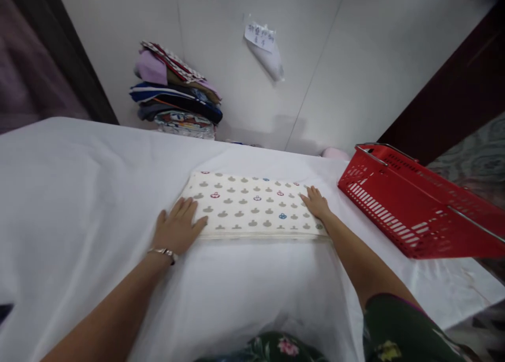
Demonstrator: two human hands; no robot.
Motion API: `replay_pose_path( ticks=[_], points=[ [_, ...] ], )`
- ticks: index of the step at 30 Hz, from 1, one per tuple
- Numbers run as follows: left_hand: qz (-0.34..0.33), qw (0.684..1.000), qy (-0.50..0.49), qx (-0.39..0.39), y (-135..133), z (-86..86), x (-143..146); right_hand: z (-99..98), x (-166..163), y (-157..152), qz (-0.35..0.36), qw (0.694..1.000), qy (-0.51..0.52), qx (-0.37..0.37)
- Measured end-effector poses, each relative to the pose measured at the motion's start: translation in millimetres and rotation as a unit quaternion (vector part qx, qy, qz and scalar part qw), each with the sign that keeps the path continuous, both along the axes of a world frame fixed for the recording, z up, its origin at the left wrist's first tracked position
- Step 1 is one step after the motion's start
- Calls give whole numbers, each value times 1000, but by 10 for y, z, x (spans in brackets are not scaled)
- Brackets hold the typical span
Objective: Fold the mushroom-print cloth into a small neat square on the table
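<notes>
A folded white cloth (pixel 248 204) with a grey, red and blue print lies flat on the white-covered table (pixel 252 278). Its layers show along the near edge. My left hand (pixel 178 226) rests at the cloth's left end, fingers stretched and thumb lying on the print; a silvery bracelet circles the wrist. At the right end, my right hand (pixel 316 203) lies flat with its fingers on the cloth's edge. Neither hand grips anything.
A red plastic basket (pixel 414 209) with metal handles stands on the table's right side. Beyond the far edge, a stack of folded clothes (pixel 177 93) is against the wall. A plastic bag with a handwritten label (pixel 260 38) hangs on the wall.
</notes>
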State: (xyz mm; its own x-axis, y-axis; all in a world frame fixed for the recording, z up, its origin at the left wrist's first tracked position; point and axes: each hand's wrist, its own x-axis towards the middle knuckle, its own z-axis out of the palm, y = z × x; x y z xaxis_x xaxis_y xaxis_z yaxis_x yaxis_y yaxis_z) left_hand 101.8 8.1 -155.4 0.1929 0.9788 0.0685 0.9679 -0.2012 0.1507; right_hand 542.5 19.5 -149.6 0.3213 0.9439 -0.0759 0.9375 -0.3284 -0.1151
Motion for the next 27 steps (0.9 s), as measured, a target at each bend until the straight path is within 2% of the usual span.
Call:
replay_pose_path(
  ticks=[3,7,9,12,15,17,20,24,27],
  points=[
    [4,1000,-5,-1,-22,3,0,-27,46,-45,5,1000,13,9],
    [-2,1000,-17,11,-31,3,8,-24,-135,-284,38,989,59,130],
    [-8,999,-27,15,-20,-4,3,-33,-305,-517,91,968,131,195],
    [-18,999,-47,16,-6,-7,-15,-44,-580,-898,196,923,233,237],
    [-32,995,-69,68,-47,20,-15,-27,-769,-1146,289,895,234,247],
    [-64,987,-85,124,-112,58,24,-4,-819,-1196,312,892,213,249],
    [-152,969,-101,168,-232,130,157,25,-820,-1157,322,897,182,241],
    [-255,950,-88,155,-327,201,416,13,-814,-1066,350,898,145,222],
    [-295,946,-76,115,-324,199,586,-42,-830,-1036,343,903,127,226]
  ],
)
